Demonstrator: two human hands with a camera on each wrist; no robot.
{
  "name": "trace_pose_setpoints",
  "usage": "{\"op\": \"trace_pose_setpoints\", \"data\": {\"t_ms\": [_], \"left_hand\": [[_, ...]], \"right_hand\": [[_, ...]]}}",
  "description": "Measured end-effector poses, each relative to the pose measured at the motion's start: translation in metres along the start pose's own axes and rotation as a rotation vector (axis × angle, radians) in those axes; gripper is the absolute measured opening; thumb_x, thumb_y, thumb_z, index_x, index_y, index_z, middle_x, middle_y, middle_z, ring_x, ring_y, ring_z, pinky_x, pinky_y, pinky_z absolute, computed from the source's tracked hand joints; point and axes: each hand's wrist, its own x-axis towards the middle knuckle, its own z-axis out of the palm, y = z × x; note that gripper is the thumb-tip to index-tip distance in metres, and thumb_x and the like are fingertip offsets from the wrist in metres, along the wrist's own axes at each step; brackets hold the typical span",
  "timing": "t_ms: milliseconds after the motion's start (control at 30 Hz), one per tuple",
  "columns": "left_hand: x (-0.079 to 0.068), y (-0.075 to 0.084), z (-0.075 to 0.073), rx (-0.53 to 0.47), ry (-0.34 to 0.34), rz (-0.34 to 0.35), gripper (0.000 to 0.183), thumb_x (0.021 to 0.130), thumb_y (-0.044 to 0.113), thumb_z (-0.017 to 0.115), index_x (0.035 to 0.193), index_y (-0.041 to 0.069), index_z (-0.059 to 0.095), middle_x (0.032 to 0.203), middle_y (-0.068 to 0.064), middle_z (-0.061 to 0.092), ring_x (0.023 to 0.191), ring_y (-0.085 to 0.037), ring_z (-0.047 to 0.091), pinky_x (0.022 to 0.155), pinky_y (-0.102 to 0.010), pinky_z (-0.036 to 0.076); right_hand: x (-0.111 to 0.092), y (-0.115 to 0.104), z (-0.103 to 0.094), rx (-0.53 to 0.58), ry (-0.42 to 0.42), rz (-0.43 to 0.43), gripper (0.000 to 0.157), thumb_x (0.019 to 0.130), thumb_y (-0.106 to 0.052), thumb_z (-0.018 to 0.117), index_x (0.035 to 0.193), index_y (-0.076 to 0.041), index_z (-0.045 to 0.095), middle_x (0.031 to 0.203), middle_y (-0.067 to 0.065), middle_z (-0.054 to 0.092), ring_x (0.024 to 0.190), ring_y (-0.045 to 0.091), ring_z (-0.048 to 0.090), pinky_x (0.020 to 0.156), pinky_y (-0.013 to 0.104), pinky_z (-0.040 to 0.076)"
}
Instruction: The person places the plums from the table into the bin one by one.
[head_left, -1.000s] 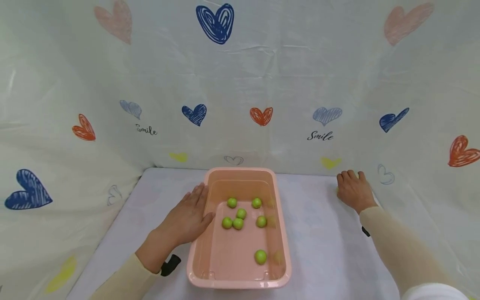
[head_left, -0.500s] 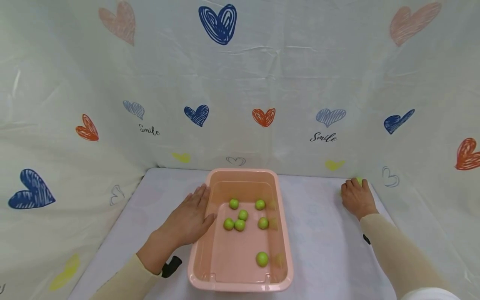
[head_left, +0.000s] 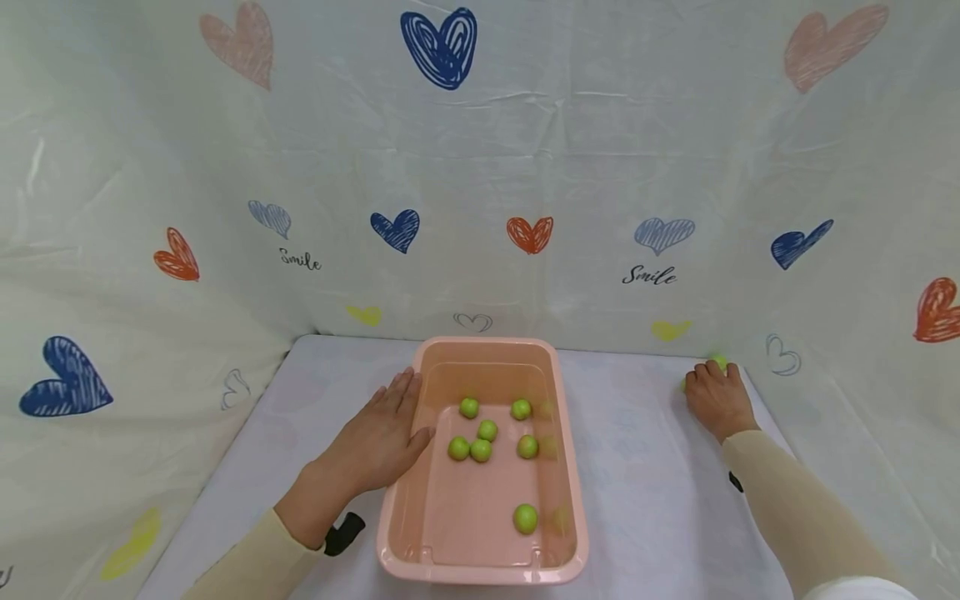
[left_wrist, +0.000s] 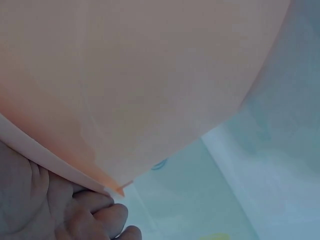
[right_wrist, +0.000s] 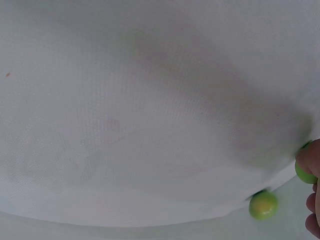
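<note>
My left hand (head_left: 372, 442) lies along the left rim of a pink plastic basin (head_left: 480, 573), its fingers straight. In the left wrist view those fingers (left_wrist: 111, 220) press beside the basin wall (left_wrist: 150, 90). Several small round green fruits (head_left: 481, 450) sit inside the basin. Over at the far right corner of the table, my right hand (head_left: 717, 402) curls over a green fruit (right_wrist: 305, 173), thumb against it and most of it hidden. Close by, a second green fruit (right_wrist: 263, 205) lies at the table's back edge.
A white cloth covers the table (head_left: 626, 467). A pale curtain (head_left: 585, 167) printed with hearts rises behind the table and along both sides. The basin stands near the middle, between the two arms.
My right hand has drawn slightly back toward me, uncovering the green fruit beyond its fingertips. The left hand and basin hold their places; the head view has shifted a little.
</note>
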Motion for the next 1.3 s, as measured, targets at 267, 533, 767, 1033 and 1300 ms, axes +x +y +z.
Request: {"op": "trace_pose_setpoints", "data": {"t_ms": [267,533,767,1033,1300], "left_hand": [[0.001,0.001,-0.001,-0.004,-0.026,-0.003,0.077,0.104,0.041,0.047,0.154,-0.010,0.019,0.160,-0.027,0.019,0.148,-0.038,0.021,0.117,-0.052,0.023],[0.000,0.001,-0.001,-0.010,-0.008,0.003,0.077,0.103,0.040,0.048,0.153,-0.011,0.021,0.159,-0.028,0.021,0.147,-0.038,0.022,0.117,-0.053,0.024],[-0.001,0.001,0.001,-0.016,-0.001,0.013,0.077,0.103,0.040,0.048,0.154,-0.011,0.020,0.159,-0.028,0.022,0.147,-0.038,0.023,0.116,-0.053,0.025],[-0.001,0.001,0.001,-0.028,0.010,0.012,0.078,0.103,0.040,0.049,0.154,-0.010,0.019,0.160,-0.027,0.021,0.148,-0.036,0.022,0.117,-0.052,0.025],[-0.001,0.000,0.001,-0.026,0.019,0.013,0.077,0.103,0.040,0.049,0.154,-0.011,0.020,0.159,-0.028,0.022,0.147,-0.037,0.023,0.116,-0.052,0.026]], "right_hand": [[-0.002,0.001,0.006,-0.005,0.045,-0.008,0.009,0.090,0.001,0.062,0.089,0.004,0.053,0.083,0.013,0.044,0.089,0.037,0.044,0.080,0.058,0.037],[0.001,-0.003,0.002,0.002,0.112,-0.012,0.012,0.089,0.001,0.062,0.086,0.003,0.050,0.079,0.012,0.040,0.083,0.035,0.044,0.072,0.053,0.037],[-0.001,-0.004,0.007,-0.008,0.124,0.000,0.010,0.087,0.004,0.061,0.084,0.005,0.052,0.078,0.013,0.042,0.084,0.037,0.046,0.073,0.054,0.038],[0.005,-0.008,0.015,0.018,0.178,0.002,0.013,0.084,-0.001,0.064,0.084,0.005,0.051,0.078,0.015,0.044,0.086,0.039,0.047,0.076,0.057,0.038],[0.019,-0.017,0.019,-0.004,0.140,-0.075,0.026,0.082,-0.012,0.068,0.095,0.005,0.054,0.090,0.018,0.050,0.095,0.040,0.046,0.090,0.061,0.036]]}}
